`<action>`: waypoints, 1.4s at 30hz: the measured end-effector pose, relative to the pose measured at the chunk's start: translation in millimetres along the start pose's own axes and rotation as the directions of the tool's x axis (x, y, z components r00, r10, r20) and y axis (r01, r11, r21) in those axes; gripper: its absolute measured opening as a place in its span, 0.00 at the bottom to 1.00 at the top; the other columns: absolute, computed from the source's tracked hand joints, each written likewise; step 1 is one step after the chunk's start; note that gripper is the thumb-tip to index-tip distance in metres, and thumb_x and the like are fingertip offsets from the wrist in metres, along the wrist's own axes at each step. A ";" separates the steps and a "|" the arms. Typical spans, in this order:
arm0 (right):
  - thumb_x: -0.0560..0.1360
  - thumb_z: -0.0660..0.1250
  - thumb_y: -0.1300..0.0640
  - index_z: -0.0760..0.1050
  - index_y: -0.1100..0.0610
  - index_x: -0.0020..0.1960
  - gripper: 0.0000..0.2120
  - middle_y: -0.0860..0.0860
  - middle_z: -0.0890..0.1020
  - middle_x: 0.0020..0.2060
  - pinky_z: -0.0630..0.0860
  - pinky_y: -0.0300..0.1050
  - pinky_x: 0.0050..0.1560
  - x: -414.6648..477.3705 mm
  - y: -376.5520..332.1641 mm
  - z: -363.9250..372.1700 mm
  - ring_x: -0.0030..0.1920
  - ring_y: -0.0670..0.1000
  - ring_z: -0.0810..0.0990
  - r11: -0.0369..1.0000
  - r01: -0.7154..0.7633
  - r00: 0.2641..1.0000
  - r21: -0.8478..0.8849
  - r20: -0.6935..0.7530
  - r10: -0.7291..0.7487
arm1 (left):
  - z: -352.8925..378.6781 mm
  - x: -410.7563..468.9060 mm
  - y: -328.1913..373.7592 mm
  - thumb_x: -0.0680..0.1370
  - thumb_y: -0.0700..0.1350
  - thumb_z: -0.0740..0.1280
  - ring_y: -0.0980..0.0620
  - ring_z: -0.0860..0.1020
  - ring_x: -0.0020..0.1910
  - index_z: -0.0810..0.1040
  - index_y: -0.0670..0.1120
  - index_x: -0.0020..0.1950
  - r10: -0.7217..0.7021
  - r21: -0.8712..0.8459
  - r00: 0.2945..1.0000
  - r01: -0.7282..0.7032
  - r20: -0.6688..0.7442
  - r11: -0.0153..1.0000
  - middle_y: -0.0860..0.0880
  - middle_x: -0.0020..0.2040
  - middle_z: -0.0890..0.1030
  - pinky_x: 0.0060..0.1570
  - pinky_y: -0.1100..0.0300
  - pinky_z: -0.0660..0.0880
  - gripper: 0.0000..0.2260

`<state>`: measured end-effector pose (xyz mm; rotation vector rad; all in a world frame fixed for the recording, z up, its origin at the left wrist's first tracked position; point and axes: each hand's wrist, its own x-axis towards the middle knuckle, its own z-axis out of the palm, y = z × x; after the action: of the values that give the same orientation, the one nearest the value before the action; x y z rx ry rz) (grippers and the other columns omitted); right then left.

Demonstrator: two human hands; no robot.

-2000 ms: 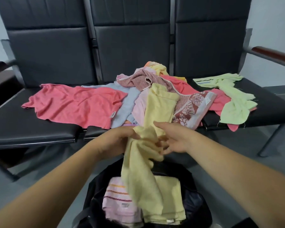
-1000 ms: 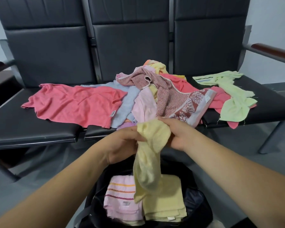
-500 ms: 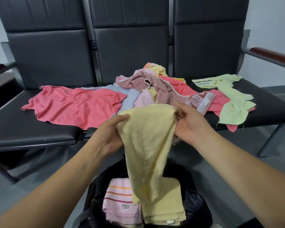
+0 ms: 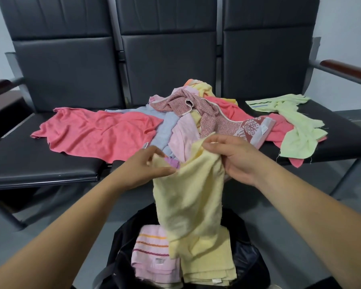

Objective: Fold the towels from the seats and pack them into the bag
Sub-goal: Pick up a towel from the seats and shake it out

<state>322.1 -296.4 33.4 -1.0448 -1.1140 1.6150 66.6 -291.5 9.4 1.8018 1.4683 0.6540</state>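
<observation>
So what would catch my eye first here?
The left hand and right hand hold up a yellow towel in the middle, hanging over an open black bag at the bottom. Behind them, a bright heap of towels sprawls across the black seats, with a big pink towel spread out on the left.

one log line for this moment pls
yellow towel: unfolded, hanging over bag | left hand: pinches it | right hand: grips it
</observation>
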 end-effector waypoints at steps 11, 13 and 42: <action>0.77 0.73 0.59 0.79 0.51 0.55 0.09 0.58 0.82 0.42 0.70 0.46 0.35 -6.5 2.4 11.4 0.34 0.52 0.77 0.948 0.107 0.994 -0.299 0.003 -0.111 | 24.6 -2.5 19.3 0.78 0.46 0.68 0.43 0.74 0.50 0.79 0.34 0.55 0.189 -0.574 0.977 -0.101 0.096 0.813 0.39 0.49 0.79 0.56 0.44 0.70 0.16; 0.78 0.71 0.54 0.74 0.47 0.65 0.16 0.61 0.83 0.45 0.68 0.46 0.35 -7.1 3.0 7.3 0.35 0.54 0.75 0.959 0.012 1.000 -0.283 -0.022 -0.020 | 23.2 -2.7 19.7 0.78 0.47 0.67 0.43 0.73 0.52 0.78 0.33 0.58 0.173 -0.588 0.977 -0.066 0.127 0.806 0.39 0.51 0.78 0.55 0.47 0.67 0.18; 0.80 0.67 0.56 0.78 0.63 0.48 0.10 0.59 0.83 0.43 0.82 0.64 0.48 19.4 8.5 -51.0 0.43 0.58 0.81 0.844 0.036 0.798 -0.534 -0.493 -0.346 | -16.3 0.6 -19.3 0.79 0.54 0.67 0.54 0.76 0.41 0.78 0.54 0.44 -0.116 0.417 0.973 0.023 0.201 0.909 0.54 0.39 0.80 0.46 0.57 0.73 0.06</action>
<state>363.8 -268.8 10.0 -1.5667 -1.1836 0.7384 42.6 -285.6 4.3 2.0468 1.5910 0.0959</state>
